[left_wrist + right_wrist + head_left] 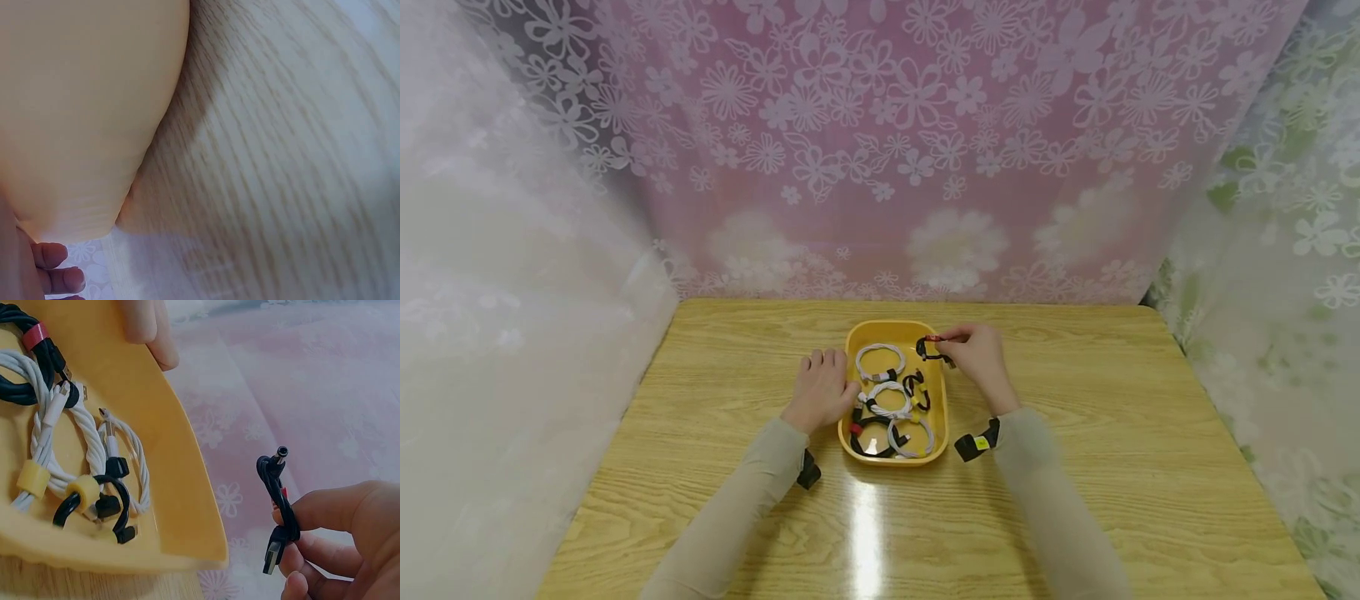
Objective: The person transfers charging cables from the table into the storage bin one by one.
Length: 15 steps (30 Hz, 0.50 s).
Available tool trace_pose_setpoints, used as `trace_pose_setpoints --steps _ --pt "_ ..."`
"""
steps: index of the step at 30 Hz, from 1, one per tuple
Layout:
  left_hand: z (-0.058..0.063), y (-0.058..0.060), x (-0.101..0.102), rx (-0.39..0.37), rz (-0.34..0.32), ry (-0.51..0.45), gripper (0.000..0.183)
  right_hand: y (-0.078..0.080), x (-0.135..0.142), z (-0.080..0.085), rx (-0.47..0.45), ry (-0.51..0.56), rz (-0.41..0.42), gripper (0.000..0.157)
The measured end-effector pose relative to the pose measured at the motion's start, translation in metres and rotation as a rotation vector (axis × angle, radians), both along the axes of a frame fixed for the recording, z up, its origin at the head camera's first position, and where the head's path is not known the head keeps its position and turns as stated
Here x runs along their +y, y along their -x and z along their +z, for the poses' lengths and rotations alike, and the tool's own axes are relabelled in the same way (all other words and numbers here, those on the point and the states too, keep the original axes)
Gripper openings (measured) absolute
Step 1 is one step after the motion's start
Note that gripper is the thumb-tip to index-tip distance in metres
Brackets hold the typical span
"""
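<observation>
Between thumb and fingers, my right hand (979, 360) pinches a small coiled black USB cable (280, 506) with a red tie. A silver USB plug and a round barrel plug stick out of the coil. In the head view the cable overlaps the upper right part of a yellow tray (946, 417). My left hand (823, 387) rests against the tray's left side, its thumb at the rim and its fingers outside. Inside the tray lie several coiled cables: a grey-white one (859, 363), a white one (901, 410), a short black one (128, 506) with a yellow tie and a black one (45, 356) with a red tie.
The tray stands on a wood-grain table (1112, 467), around the middle. Floral curtains (850, 167) hang behind the table's far edge and along both sides. Black straps (973, 446) circle both wrists.
</observation>
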State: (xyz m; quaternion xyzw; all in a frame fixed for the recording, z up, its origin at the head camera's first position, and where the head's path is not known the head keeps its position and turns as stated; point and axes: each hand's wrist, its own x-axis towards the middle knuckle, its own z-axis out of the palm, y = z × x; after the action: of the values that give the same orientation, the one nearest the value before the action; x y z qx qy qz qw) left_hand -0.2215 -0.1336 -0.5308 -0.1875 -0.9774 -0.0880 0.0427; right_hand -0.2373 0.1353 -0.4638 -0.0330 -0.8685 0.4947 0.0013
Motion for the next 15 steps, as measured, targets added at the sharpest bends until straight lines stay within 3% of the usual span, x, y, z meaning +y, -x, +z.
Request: trace_pose_setpoints --steps 6,11,15 --pt "-0.001 0.002 0.0 -0.014 0.004 0.013 0.02 0.009 -0.015 0.002 -0.008 0.01 0.005 0.016" --pt "-0.005 0.003 0.0 -0.013 0.003 0.013 0.021 0.019 -0.023 -0.009 -0.017 0.028 -0.009 0.016" --pt "-0.006 0.004 0.0 0.0 0.002 0.023 0.021 0.023 -0.027 -0.017 0.005 -0.053 -0.014 0.014"
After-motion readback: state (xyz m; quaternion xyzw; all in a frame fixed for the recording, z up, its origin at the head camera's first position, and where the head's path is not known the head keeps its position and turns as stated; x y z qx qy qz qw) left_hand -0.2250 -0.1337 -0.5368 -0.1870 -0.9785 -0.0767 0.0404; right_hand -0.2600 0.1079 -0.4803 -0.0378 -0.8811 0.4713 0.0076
